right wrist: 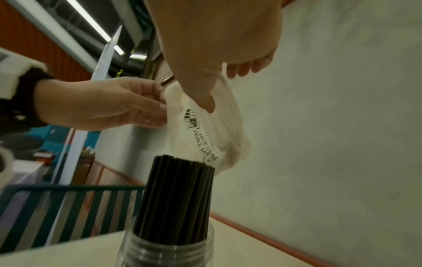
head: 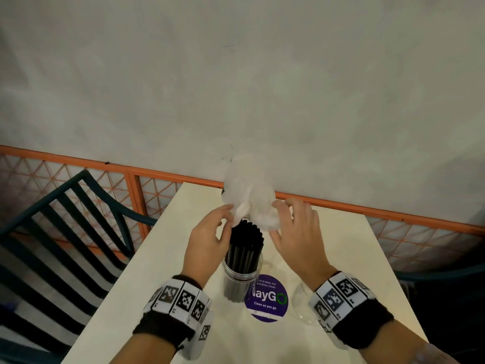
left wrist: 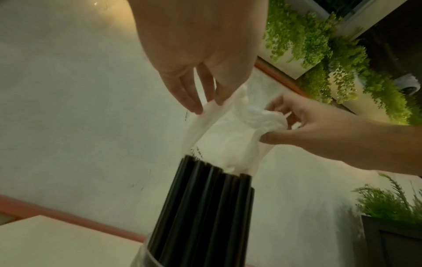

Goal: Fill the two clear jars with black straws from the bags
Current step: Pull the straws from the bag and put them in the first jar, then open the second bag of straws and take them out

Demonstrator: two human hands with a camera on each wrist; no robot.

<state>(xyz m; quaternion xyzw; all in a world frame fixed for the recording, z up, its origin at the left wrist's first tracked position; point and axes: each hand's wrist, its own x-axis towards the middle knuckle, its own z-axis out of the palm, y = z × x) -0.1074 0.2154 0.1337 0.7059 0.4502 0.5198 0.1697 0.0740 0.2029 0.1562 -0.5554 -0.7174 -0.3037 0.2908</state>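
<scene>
The straws (head: 245, 243) stand upright as one tight black bundle in a clear jar (head: 241, 278) on the table (head: 162, 258), near its middle. Their lower ends are hard to make out through the jar wall, and the left wrist view cuts the jar off at the bottom edge. Above the straw tops hangs a crumpled white bag (head: 249, 198), its lower folds just touching the bundle; black print runs down one side in the right wrist view, blurred and upside down, so it cannot be read. Whether any straws remain inside the bag cannot be told.

The left hand (head: 210, 237) pinches the bag's left edge between thumb and fingertips, the other fingers nearly straight and close together. The right hand (head: 296, 232) grips a bunched fold on the bag's right side, thumb under it and fingers curled over the top; how many fingers press the plastic cannot be told.

A second jar (head: 301, 300) stands to the right, clear and mostly hidden behind the right wrist. Between the jars lies a round purple sticker (head: 266, 298), its lettering partly covered by the first jar. A dark slatted chair (head: 65, 232) stands left of the table.
</scene>
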